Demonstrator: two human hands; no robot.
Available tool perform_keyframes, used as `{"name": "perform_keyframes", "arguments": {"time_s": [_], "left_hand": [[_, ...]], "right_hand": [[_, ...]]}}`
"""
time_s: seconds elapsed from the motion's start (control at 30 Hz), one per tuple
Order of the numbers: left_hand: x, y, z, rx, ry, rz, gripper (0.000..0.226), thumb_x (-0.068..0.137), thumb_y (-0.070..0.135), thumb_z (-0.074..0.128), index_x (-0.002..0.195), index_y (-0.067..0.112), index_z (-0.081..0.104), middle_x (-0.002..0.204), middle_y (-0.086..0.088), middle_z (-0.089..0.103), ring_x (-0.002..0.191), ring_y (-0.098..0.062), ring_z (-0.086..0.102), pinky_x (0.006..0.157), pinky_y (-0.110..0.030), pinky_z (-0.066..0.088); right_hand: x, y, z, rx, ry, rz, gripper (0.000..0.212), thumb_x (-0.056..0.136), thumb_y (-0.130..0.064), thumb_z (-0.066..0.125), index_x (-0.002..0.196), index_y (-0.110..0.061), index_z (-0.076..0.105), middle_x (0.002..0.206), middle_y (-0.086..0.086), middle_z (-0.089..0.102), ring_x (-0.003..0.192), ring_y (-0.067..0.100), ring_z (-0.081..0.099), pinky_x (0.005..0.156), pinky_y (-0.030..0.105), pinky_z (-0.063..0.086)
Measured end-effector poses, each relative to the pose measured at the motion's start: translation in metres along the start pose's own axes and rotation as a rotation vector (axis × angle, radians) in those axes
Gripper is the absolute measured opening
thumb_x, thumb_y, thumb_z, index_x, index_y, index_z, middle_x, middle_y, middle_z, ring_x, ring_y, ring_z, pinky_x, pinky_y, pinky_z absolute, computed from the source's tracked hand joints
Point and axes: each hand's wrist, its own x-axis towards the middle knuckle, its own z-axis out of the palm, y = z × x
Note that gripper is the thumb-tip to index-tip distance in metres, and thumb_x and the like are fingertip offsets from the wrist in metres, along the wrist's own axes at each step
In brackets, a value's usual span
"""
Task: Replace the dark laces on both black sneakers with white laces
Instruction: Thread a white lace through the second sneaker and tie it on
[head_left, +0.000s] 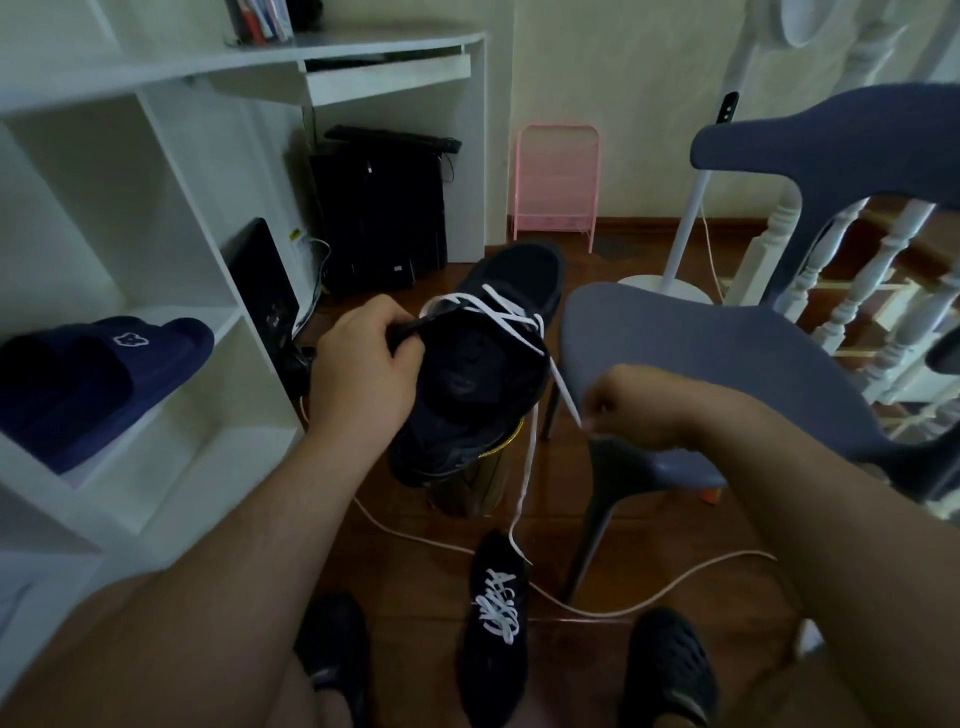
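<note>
One sneaker (488, 358) held lengthwise, toe fwd.

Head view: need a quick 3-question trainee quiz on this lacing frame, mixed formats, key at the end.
1. True or false: the left hand grips the raised sneaker at its collar.
2. Multiple choice: what does the right hand pinch? A) a dark lace B) the tip of the white lace C) the chair leg
3. Fill in: the second sneaker, already threaded with white lace, lies on the ____ between the person's feet.

Key: 1 true; 2 B; 3 floor
</note>
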Motion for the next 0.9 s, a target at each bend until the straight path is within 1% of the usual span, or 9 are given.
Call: {"name": "perform_keyframes", "arguments": {"time_s": [0.1,0.23,0.3,0.37,0.5,0.57,0.63,0.77,0.9], "left_hand": [[0.001,-0.002,-0.001,0.025,-0.016,0.016,0.008,0.096,0.022,0.064,0.103,0.026,0.066,0.088,0.004,0.064,0.078,-0.019,0.061,0.062,-0.032,0.041],[-0.003,0.001,0.003,0.029,-0.054,0.009,0.007,0.096,0.025,0.063,0.102,0.028,0.065,0.090,0.006,0.063,0.079,-0.020,0.061,0.066,-0.038,0.050],[-0.004,0.004,0.004,0.032,-0.062,0.008,0.005,0.097,0.024,0.063,0.099,0.028,0.064,0.088,0.007,0.061,0.077,-0.019,0.060,0.063,-0.035,0.046],[-0.005,0.005,0.004,0.026,-0.066,0.005,0.003,0.098,0.024,0.063,0.098,0.027,0.063,0.084,0.008,0.059,0.074,-0.016,0.058,0.058,-0.031,0.039],[-0.004,0.003,0.005,-0.007,-0.071,-0.002,0.004,0.098,0.025,0.064,0.097,0.028,0.063,0.085,0.006,0.061,0.074,-0.016,0.059,0.058,-0.029,0.037],[-0.003,0.002,0.005,-0.028,-0.075,-0.014,0.004,0.097,0.026,0.064,0.097,0.029,0.063,0.086,0.004,0.062,0.074,-0.018,0.060,0.060,-0.030,0.039],[-0.002,0.001,0.004,-0.046,-0.076,-0.037,0.004,0.097,0.025,0.064,0.098,0.029,0.065,0.086,0.004,0.063,0.076,-0.019,0.060,0.062,-0.031,0.040],[0.000,-0.002,0.001,-0.093,-0.035,-0.066,0.007,0.097,0.023,0.063,0.097,0.028,0.067,0.086,0.004,0.065,0.076,-0.018,0.062,0.063,-0.031,0.042],[0.001,-0.004,0.000,-0.091,-0.018,-0.080,0.007,0.097,0.025,0.063,0.099,0.030,0.066,0.087,0.004,0.066,0.076,-0.018,0.063,0.064,-0.034,0.048]], "right_hand": [[0.004,0.005,0.009,-0.099,-0.169,0.108,0.023,0.103,-0.028,0.058,0.080,-0.024,0.063,0.078,-0.003,0.058,0.066,0.012,0.052,0.063,0.026,0.039],[0.002,-0.004,-0.001,0.557,0.276,-0.035,0.017,0.108,-0.032,0.051,0.102,-0.028,0.066,0.092,-0.007,0.065,0.083,0.007,0.061,0.072,0.025,0.044],[-0.002,-0.010,-0.006,0.725,0.318,-0.124,0.015,0.106,-0.028,0.054,0.108,-0.027,0.069,0.092,-0.012,0.069,0.084,0.001,0.065,0.073,0.019,0.046],[-0.004,-0.016,-0.001,0.682,0.284,-0.160,0.013,0.104,-0.024,0.058,0.105,-0.025,0.071,0.082,-0.014,0.070,0.073,-0.003,0.065,0.069,0.015,0.049],[0.005,-0.020,0.012,0.661,0.384,-0.137,0.016,0.104,-0.027,0.059,0.095,-0.024,0.073,0.091,0.004,0.073,0.085,0.020,0.070,0.081,0.038,0.058],[0.005,-0.019,0.009,0.680,0.390,-0.132,0.018,0.103,-0.027,0.059,0.090,-0.025,0.072,0.086,0.004,0.071,0.081,0.020,0.068,0.077,0.038,0.057],[0.003,-0.015,0.006,0.551,0.306,-0.092,0.022,0.103,-0.026,0.059,0.083,-0.025,0.067,0.074,-0.002,0.064,0.066,0.010,0.060,0.065,0.030,0.049],[0.000,-0.008,0.008,-0.113,-0.175,0.078,0.016,0.106,-0.032,0.051,0.092,-0.029,0.058,0.081,-0.008,0.055,0.070,0.006,0.048,0.070,0.027,0.038],[-0.003,-0.006,0.006,-0.050,-0.207,0.081,0.012,0.105,-0.035,0.054,0.095,-0.034,0.060,0.089,-0.013,0.056,0.080,0.004,0.051,0.082,0.029,0.040]]}}
